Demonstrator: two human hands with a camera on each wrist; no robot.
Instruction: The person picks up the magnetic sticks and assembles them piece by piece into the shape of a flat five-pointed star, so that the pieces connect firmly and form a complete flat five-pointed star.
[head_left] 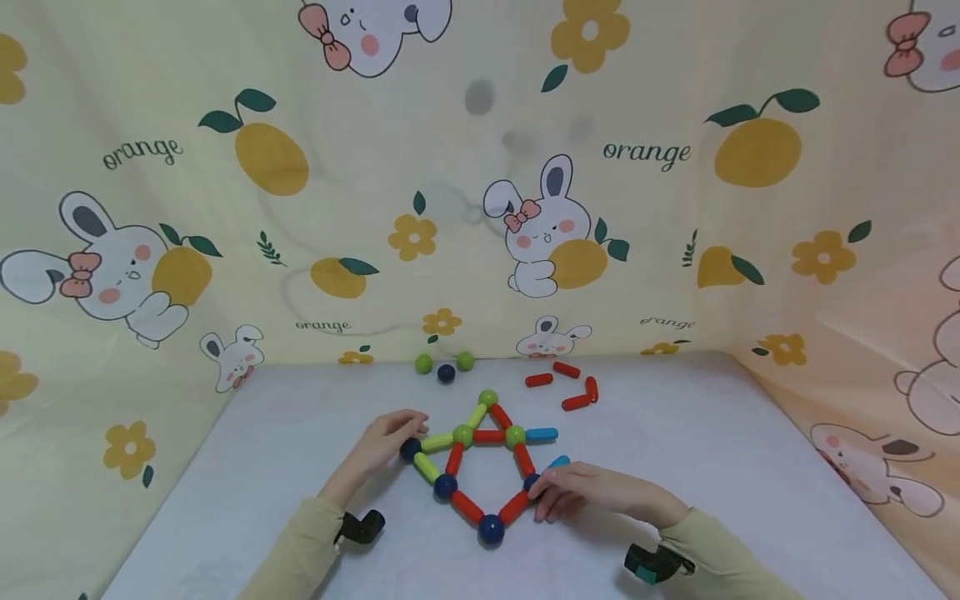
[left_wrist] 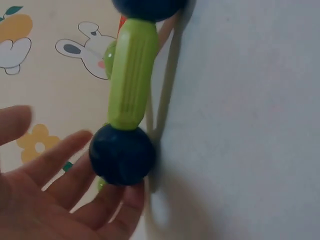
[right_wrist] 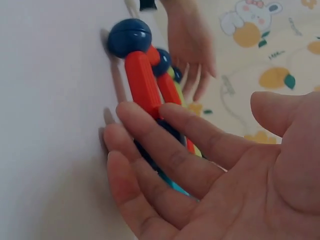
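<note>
A flat figure of magnetic rods and balls lies on the table, with a pentagon of red rods (head_left: 467, 506) in its middle. My left hand (head_left: 386, 435) rests its fingers against the navy ball (left_wrist: 122, 156) at the figure's left corner; its thumb stands away from the ball. Two yellow-green rods (head_left: 427, 468) run from that ball. My right hand (head_left: 588, 490), fingers extended and thumb apart, touches the right side, partly covering a navy ball (head_left: 532, 484) there. Blue rods (head_left: 542, 434) stick out on the right. Another navy ball (head_left: 491, 530) forms the near corner.
Behind the figure sit two green balls (head_left: 465, 361) and a loose navy ball (head_left: 446, 373). Several loose red rods (head_left: 576, 402) lie at the back right. A printed curtain (head_left: 480, 250) encloses the white table (head_left: 675, 433) at the back and sides.
</note>
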